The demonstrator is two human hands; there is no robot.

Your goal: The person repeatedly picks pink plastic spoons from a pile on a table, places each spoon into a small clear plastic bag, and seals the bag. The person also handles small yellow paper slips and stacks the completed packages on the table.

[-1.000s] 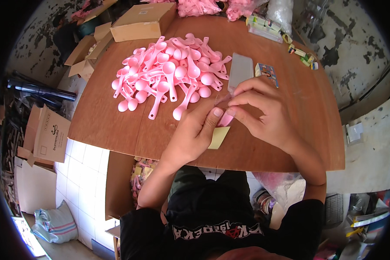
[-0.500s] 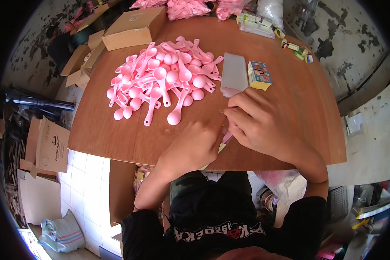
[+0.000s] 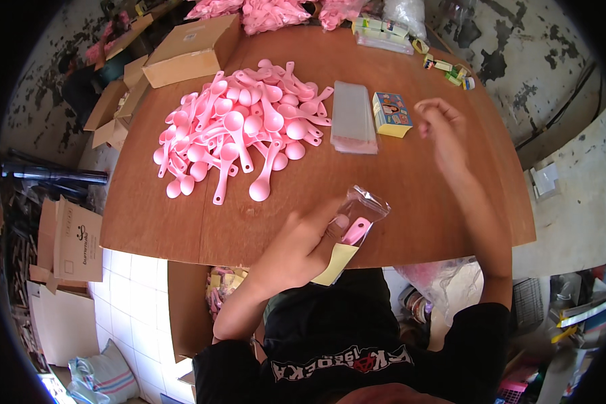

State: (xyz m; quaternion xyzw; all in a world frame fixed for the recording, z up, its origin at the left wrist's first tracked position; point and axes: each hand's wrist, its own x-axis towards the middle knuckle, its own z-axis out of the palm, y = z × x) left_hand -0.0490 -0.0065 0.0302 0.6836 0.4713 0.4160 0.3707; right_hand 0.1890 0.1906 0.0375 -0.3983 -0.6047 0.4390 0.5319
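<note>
Pink spoon (image 3: 355, 231) in clear bag (image 3: 361, 207), pinched by left hand (image 3: 301, 248); right hand (image 3: 444, 131) hangs empty, nearest small box (image 3: 391, 114).

Desk (image 3: 411, 202): warm reddish-brown wood grain. Heaped spoons (image 3: 239, 131): uniform pale pink, glossy. Clear packet (image 3: 358, 219) in left hand (image 3: 303, 246): transparent, pink spoon inside, pale yellow card below. Stack of sleeves (image 3: 351, 116): clear, greyish sheen, pinkish lower edge. Small box (image 3: 392, 113): yellow sides, blue top with multicoloured picture. Cardboard box (image 3: 188, 48): plain tan. Bags at far edge (image 3: 276, 10): pink. Shirt (image 3: 357, 350): black, white lettering with red mark. Floor tiles (image 3: 124, 286): white. Wall (image 3: 518, 47): grey, mottled with black patches.
</note>
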